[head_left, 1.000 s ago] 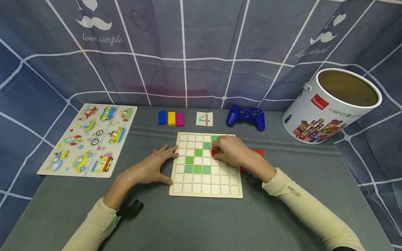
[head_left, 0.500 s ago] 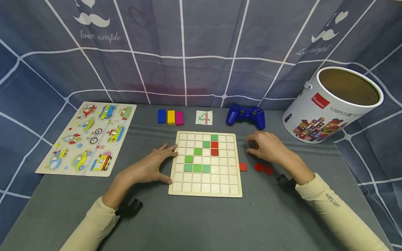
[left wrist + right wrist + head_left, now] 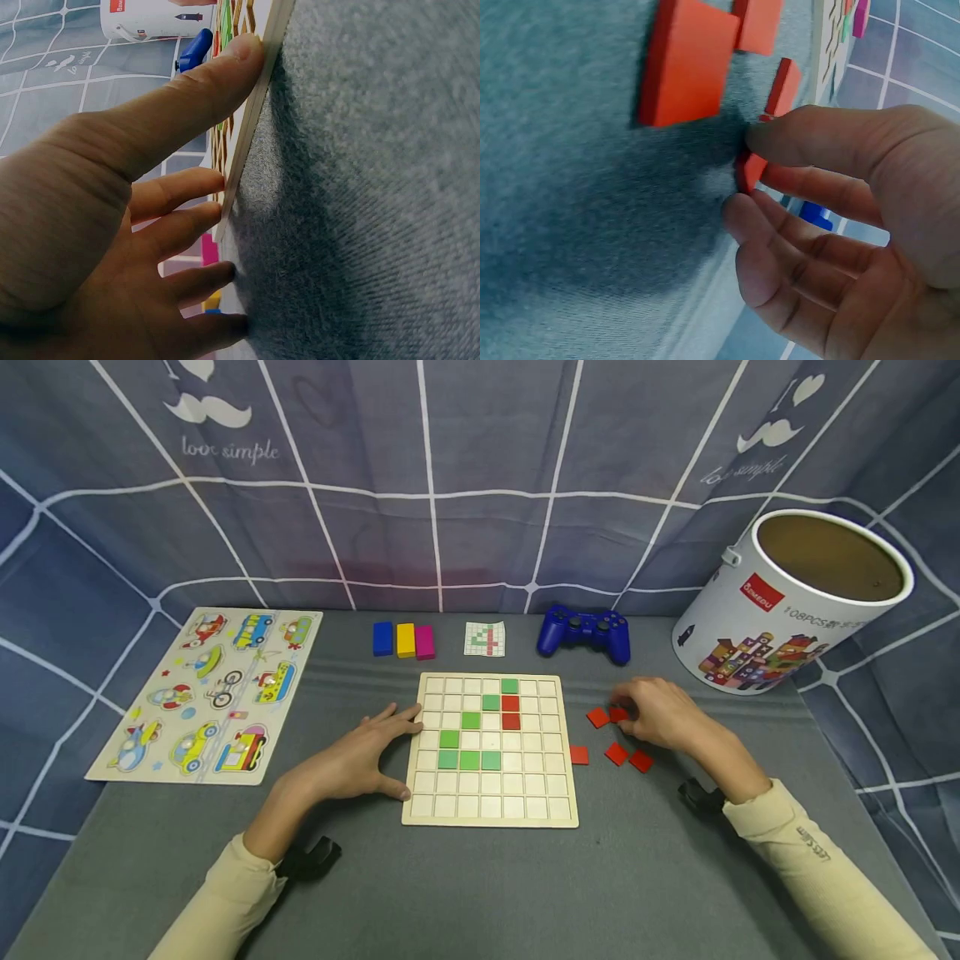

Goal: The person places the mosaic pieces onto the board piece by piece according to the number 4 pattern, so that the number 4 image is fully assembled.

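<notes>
Green tiles [image 3: 470, 721] and two red tiles [image 3: 510, 703] sit in the cells of a square wooden grid board [image 3: 468, 807]. My left hand [image 3: 360, 756] lies along the board's left side, fingers spread, with the thumb [image 3: 244, 49] touching the board's edge. Right of the board, my right hand [image 3: 663, 714] pinches a loose red tile [image 3: 751, 171] between thumb and fingertips, low over the cloth. Other red tiles [image 3: 617, 753] lie just in front of it and to its left.
Behind the board are blue, yellow and pink blocks [image 3: 425, 642], a small pattern card [image 3: 484, 639] and a blue game controller [image 3: 583, 633]. A picture puzzle board [image 3: 213, 693] lies left. At the back right stands a large white bucket [image 3: 780, 618].
My right hand has moved right, from over the board to the loose tiles, and now pinches one. Two red tiles show in the cells where it was. My left hand stays put.
</notes>
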### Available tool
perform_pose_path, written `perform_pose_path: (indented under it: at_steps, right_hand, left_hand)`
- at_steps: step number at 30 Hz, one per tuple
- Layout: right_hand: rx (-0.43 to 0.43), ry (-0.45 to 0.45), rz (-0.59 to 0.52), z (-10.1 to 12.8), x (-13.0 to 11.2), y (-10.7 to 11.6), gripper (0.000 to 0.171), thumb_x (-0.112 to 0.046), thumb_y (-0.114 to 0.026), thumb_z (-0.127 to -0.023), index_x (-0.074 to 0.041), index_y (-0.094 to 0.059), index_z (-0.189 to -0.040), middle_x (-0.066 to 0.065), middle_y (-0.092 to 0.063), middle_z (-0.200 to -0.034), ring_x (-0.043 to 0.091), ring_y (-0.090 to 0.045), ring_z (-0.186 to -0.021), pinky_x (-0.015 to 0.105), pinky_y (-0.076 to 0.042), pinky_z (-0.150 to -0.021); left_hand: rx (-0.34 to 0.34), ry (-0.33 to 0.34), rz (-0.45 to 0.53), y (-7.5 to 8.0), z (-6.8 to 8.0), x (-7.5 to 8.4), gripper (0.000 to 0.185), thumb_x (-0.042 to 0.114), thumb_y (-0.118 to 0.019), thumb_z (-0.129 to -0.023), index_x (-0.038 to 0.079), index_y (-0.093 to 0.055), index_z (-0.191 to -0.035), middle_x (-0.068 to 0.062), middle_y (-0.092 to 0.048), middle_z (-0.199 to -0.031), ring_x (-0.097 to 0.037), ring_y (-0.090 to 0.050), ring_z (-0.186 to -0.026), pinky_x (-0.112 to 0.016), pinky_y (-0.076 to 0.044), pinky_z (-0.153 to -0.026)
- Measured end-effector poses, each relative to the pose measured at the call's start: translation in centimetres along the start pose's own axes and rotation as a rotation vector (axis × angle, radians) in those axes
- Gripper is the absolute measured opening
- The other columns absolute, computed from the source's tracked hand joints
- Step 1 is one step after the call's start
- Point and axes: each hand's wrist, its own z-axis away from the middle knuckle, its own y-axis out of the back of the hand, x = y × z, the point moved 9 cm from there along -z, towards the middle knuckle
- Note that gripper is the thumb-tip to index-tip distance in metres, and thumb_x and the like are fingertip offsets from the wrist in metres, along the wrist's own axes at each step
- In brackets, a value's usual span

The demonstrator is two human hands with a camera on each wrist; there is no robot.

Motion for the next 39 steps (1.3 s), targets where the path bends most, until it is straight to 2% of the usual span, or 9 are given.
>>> perform_pose_path:
  at_steps: [3,8,17,21,27,33,39]
  right_hand:
    - [0.003,-0.001,0.001,0.1,0.2,0.1,0.026,-0.011,-0.081,-0.077,-0.006,-0.074,-0.102,0.007,-0.068,-0.09,0.023,-0.059,-0.076,0.045,-0.049,-0.062]
    - [0.056,0.01,0.006,0.0,-0.5,1.0,0.023,-0.013,-0.081,-0.079,-0.007,-0.074,-0.1,0.005,-0.067,-0.088,0.02,-0.058,-0.072,0.041,-0.047,-0.057]
    - [0.178,0.149,-0.029,-0.8,-5.4,1.2,0.025,-0.012,-0.081,-0.08,-0.007,-0.075,-0.104,0.003,-0.062,-0.09,0.01,-0.051,-0.063,0.03,-0.042,-0.05]
    - [0.161,0.201,-0.044,-1.2,-7.9,0.3,0.026,-0.013,-0.08,-0.081,-0.006,-0.075,-0.106,0.002,-0.06,-0.09,0.008,-0.047,-0.06,0.027,-0.039,-0.048]
    - [0.116,0.27,-0.046,-1.9,-11.3,-1.4,0.02,-0.014,-0.077,-0.082,-0.011,-0.075,-0.101,-0.001,-0.059,-0.087,0.008,-0.047,-0.062,0.025,-0.039,-0.051]
    - [0.108,0.321,-0.053,-2.2,-13.4,-2.6,0.022,-0.008,-0.073,-0.08,-0.01,-0.076,-0.103,-0.003,-0.058,-0.086,0.009,-0.045,-0.06,0.025,-0.04,-0.051]
    - [0.097,0.359,-0.048,-2.4,-14.9,-3.4,0.02,-0.01,-0.074,-0.082,-0.008,-0.075,-0.102,-0.002,-0.058,-0.086,0.007,-0.046,-0.06,0.025,-0.041,-0.053]
  left_hand:
    - [-0.002,0.001,0.001,0.0,-0.1,0.0,0.096,0.028,-0.094,-0.068,0.006,-0.046,-0.149,-0.007,-0.021,-0.165,-0.04,-0.01,-0.15,-0.066,-0.01,-0.115]
    - [-0.004,0.01,0.0,0.0,0.0,-0.1,0.097,0.029,-0.093,-0.069,0.006,-0.045,-0.15,-0.006,-0.02,-0.165,-0.04,-0.01,-0.15,-0.065,-0.01,-0.116]
    - [-0.004,0.013,-0.008,-0.1,0.0,-0.1,0.096,0.029,-0.093,-0.069,0.006,-0.046,-0.149,-0.006,-0.021,-0.165,-0.039,-0.01,-0.15,-0.065,-0.01,-0.116]
    - [-0.004,0.012,-0.011,-0.1,0.0,-0.2,0.094,0.03,-0.093,-0.069,0.006,-0.048,-0.148,-0.006,-0.022,-0.165,-0.039,-0.01,-0.15,-0.066,-0.011,-0.115]
    - [0.003,0.007,-0.009,-0.1,0.1,-0.1,0.093,0.031,-0.093,-0.068,0.005,-0.049,-0.146,-0.007,-0.024,-0.164,-0.039,-0.01,-0.15,-0.067,-0.011,-0.114]
    - [0.002,0.003,-0.012,-0.1,0.0,0.0,0.093,0.031,-0.093,-0.069,0.005,-0.049,-0.146,-0.007,-0.023,-0.164,-0.039,-0.01,-0.15,-0.067,-0.011,-0.114]
    - [0.002,0.006,-0.011,-0.1,0.1,0.0,0.093,0.031,-0.093,-0.069,0.005,-0.048,-0.147,-0.007,-0.023,-0.165,-0.039,-0.01,-0.15,-0.067,-0.01,-0.115]
